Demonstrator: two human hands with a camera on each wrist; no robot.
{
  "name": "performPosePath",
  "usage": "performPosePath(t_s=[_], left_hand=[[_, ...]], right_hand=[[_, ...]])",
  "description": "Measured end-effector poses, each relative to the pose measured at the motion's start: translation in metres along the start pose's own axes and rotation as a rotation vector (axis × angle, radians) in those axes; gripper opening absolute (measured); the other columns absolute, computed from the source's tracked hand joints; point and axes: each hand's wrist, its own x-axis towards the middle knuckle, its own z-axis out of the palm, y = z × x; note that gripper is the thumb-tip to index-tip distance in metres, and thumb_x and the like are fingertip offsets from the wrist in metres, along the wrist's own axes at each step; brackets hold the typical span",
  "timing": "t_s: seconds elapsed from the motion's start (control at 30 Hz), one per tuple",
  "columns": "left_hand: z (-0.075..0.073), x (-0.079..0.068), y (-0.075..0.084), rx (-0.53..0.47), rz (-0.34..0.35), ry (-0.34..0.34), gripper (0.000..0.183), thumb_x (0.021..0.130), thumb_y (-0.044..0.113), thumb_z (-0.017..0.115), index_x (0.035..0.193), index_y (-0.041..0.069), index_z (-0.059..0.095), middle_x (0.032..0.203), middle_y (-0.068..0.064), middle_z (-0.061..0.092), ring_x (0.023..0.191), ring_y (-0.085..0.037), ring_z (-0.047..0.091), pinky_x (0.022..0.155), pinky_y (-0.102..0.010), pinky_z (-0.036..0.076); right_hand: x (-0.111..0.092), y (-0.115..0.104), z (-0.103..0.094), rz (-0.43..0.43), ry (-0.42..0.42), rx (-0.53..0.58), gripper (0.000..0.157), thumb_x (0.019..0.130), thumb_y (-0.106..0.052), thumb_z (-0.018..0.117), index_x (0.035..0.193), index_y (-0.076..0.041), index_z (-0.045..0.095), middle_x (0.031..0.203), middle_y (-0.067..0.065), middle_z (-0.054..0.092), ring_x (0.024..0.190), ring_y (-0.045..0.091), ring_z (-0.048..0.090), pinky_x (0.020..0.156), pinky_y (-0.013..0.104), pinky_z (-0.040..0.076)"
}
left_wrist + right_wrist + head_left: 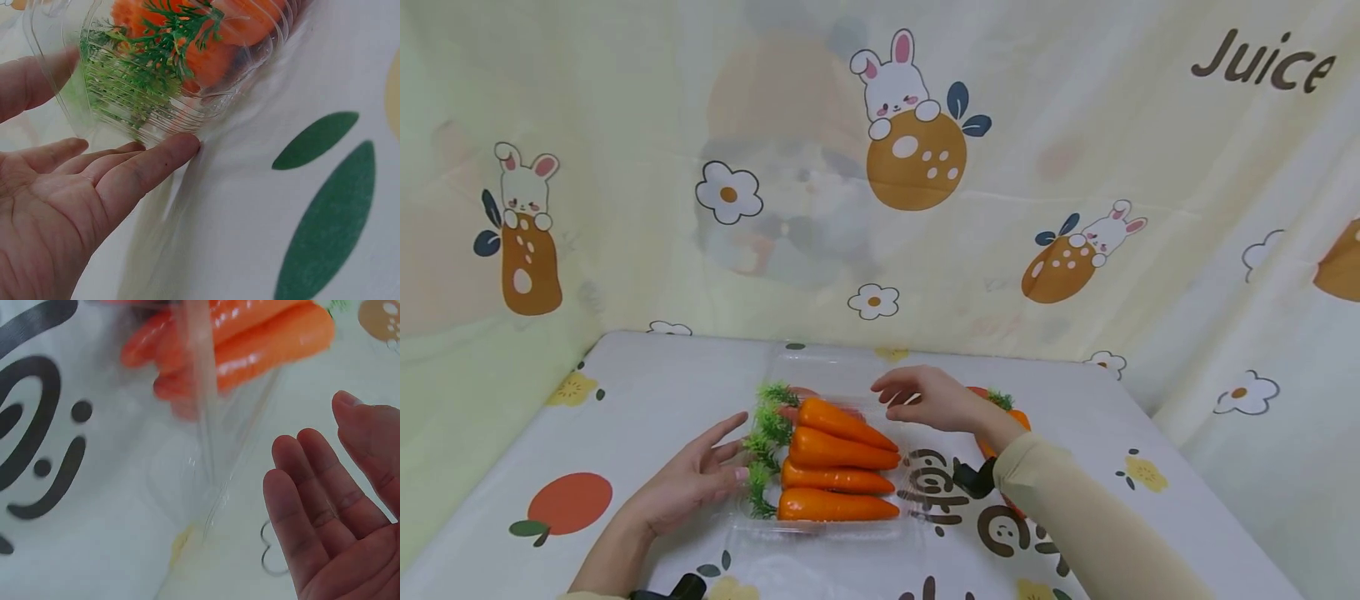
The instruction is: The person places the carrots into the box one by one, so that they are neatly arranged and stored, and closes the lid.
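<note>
Several orange toy carrots (838, 450) lie side by side in a clear plastic box (827, 527), their green leafy tops (767, 427) toward its left wall. My left hand (688, 482) is at that left side with fingers extended. In the left wrist view its fingertips (184, 145) are right at the ribbed clear wall (134, 115), and the thumb side overlaps the box. My right hand (936, 400) hovers by the box's far right corner, fingers loosely bent and holding nothing. The right wrist view shows that hand (337, 512) apart from the carrots (269, 356).
More orange carrots (1019, 418) with a green top (1000, 400) lie right of the box, partly hidden by my right forearm. A clear sheet-like lid (842, 360) extends behind the box. The white printed tablecloth (647, 392) meets a patterned curtain (640, 208) at the back.
</note>
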Motion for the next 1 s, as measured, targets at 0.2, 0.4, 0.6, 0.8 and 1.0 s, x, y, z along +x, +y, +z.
performPosePath(t_s=[0.2,0.4,0.6,0.8,1.0], left_hand=[[0.0,0.0,-0.001,0.023,-0.009,0.006,0.091,0.097,0.02,0.069,0.165,0.01,0.009,0.164,-0.035,0.021,0.149,-0.051,0.031,0.111,-0.053,0.047],[0.0,-0.001,-0.001,0.046,-0.022,0.017,0.091,0.097,0.021,0.068,0.165,0.012,0.009,0.164,-0.033,0.022,0.15,-0.05,0.032,0.11,-0.053,0.048],[-0.001,-0.001,-0.001,0.018,-0.003,-0.001,0.09,0.098,0.018,0.067,0.165,0.009,0.007,0.164,-0.035,0.02,0.15,-0.051,0.029,0.11,-0.051,0.049],[-0.002,0.0,-0.004,-0.013,0.007,-0.026,0.09,0.099,0.017,0.066,0.165,0.007,0.006,0.164,-0.037,0.018,0.15,-0.053,0.027,0.109,-0.05,0.049],[-0.001,0.0,-0.003,-0.02,0.013,-0.033,0.09,0.098,0.016,0.067,0.165,0.007,0.006,0.163,-0.037,0.017,0.15,-0.053,0.027,0.109,-0.049,0.05]], right_hand=[[-0.023,0.018,-0.015,0.041,0.094,0.018,0.037,0.098,-0.013,0.068,0.134,-0.006,0.065,0.122,0.013,0.072,0.106,0.024,0.071,0.094,0.039,0.061],[-0.045,0.039,-0.028,0.084,0.185,0.017,0.036,0.098,-0.012,0.068,0.132,-0.004,0.065,0.122,0.015,0.073,0.108,0.028,0.071,0.092,0.039,0.061],[-0.066,0.055,-0.038,0.14,0.238,0.028,0.038,0.098,-0.017,0.069,0.133,-0.004,0.065,0.123,0.018,0.072,0.109,0.032,0.071,0.094,0.04,0.061],[-0.087,0.069,-0.044,0.191,0.268,0.022,0.041,0.099,-0.019,0.068,0.137,-0.003,0.062,0.129,0.022,0.069,0.109,0.031,0.071,0.091,0.036,0.062],[-0.106,0.079,-0.048,0.248,0.307,0.047,0.045,0.1,-0.017,0.065,0.142,-0.002,0.057,0.133,0.025,0.065,0.114,0.034,0.069,0.093,0.042,0.062]])
